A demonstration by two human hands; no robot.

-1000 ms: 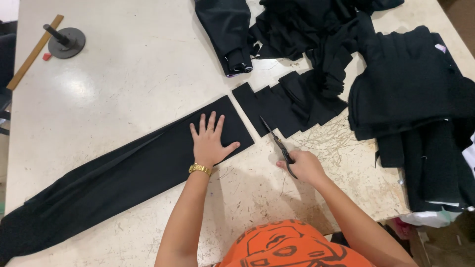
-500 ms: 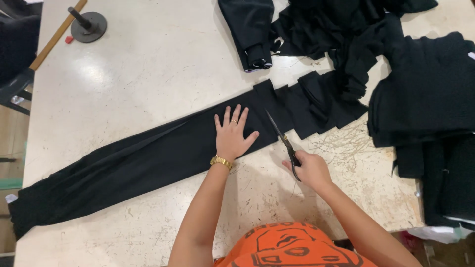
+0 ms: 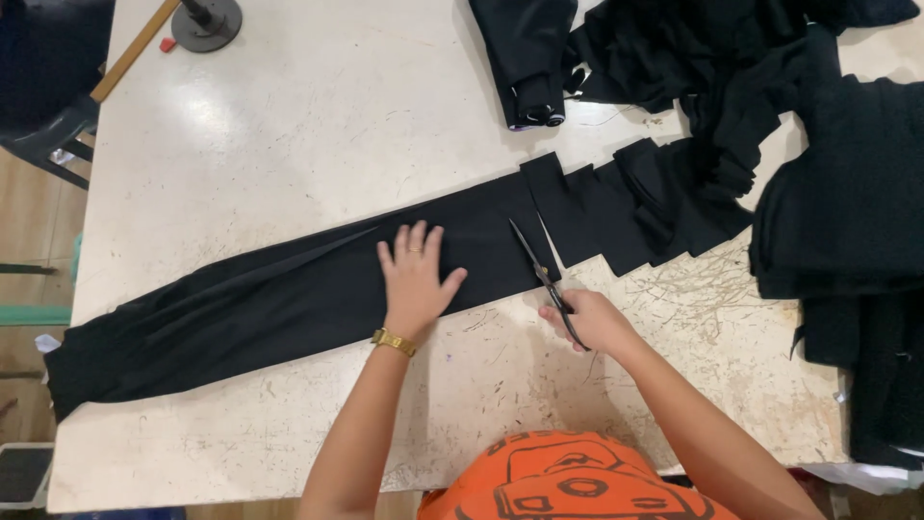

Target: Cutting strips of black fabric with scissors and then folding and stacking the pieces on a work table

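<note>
The left hand (image 3: pixel 416 281) lies spread flat on the black strip (image 3: pixel 289 299) at table centre. The right hand (image 3: pixel 592 318), at its 3 o'clock, grips scissors (image 3: pixel 541 274), blades at the strip's end. Cutting seems under way; a straight cut needs the cloth kept taut.

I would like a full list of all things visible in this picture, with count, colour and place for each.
long fabric strip: one, black, flat across the table from left edge to centre
cut fabric pieces: several, black, overlapping right of the strip
fabric piles: several, black, top and right
table: one, cream, worn
scissors: one, dark, blades at the strip's right end
round metal base: one, grey, top left
wooden stick: one, tan, top left
wristwatch: one, gold, left wrist
left hand: flat on the strip
right hand: holds the scissors
</note>
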